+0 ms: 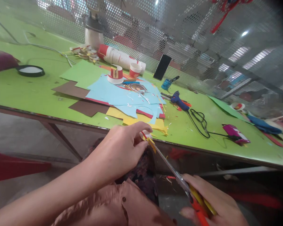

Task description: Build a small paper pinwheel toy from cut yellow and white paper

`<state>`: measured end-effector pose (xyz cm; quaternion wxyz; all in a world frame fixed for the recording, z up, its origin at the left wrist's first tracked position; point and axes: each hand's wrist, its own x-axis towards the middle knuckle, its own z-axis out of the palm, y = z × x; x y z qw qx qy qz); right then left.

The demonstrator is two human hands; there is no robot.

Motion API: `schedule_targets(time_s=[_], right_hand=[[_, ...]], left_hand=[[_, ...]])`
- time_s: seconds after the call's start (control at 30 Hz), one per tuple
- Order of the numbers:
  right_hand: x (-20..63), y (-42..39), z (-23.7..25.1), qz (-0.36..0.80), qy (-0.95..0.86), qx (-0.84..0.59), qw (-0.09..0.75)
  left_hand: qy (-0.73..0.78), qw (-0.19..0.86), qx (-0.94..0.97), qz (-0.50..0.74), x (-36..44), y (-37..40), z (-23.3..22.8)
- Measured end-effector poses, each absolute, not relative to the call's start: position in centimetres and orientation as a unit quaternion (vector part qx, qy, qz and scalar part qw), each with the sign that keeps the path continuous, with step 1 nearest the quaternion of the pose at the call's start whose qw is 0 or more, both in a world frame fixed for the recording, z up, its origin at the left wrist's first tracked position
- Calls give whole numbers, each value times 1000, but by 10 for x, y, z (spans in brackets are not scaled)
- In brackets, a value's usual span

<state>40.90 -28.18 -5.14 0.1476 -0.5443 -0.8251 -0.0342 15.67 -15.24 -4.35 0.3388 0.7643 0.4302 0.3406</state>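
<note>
My left hand point(122, 146) pinches a small piece of paper point(151, 143), yellow with bits of white and red, just off the table's front edge. A pair of scissors point(179, 179) is in my right hand point(214, 197), its orange and yellow handles within my fingers. The scissor tips meet the paper close to my left fingertips. Beyond my hands lie stacked sheets of light blue paper point(108, 94), with yellow paper point(134, 118) and brown paper point(83, 107) around them. My left fingers hide part of the held paper.
On the green table point(136, 141) stand paper cups point(115, 75), a stack of cups point(118, 56), a phone point(162, 67) and a blue jar point(166, 84). A glue gun point(180, 101) trails its cord to a purple box point(235, 134). A perforated metal screen point(132, 34) rises behind.
</note>
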Motion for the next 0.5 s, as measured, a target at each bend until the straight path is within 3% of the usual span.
schedule_targets(time_s=[0.5], right_hand=[[410,-286,-51,-70,-831,-539,120]], left_hand=[[420,286,797,326,157,-154,-40]])
